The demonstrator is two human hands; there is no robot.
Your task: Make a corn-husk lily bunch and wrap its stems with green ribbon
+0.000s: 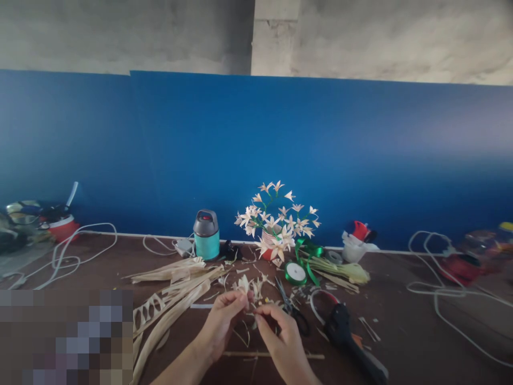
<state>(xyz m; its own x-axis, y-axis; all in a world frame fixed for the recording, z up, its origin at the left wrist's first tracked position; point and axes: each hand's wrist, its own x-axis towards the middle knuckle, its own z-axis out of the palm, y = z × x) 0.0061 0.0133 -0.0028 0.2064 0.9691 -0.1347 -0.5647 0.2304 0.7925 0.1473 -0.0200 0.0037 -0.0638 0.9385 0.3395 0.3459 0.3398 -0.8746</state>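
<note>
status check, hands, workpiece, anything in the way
Left hand apparently pinching pale flower. Right hand close beside, grip unclear. Scissors just beyond right hand, black tool farther right.

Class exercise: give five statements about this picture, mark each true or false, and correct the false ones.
1. The scissors have black handles. True.
2. The turquoise container stands right of the flower arrangement. False: the turquoise container is left of the flower arrangement.
3. The spool of green ribbon lies beyond the hands. True.
4. Both hands wear gloves. False: the left hand and right hand are bare.
5. The panel behind the table is blue. True.
</note>
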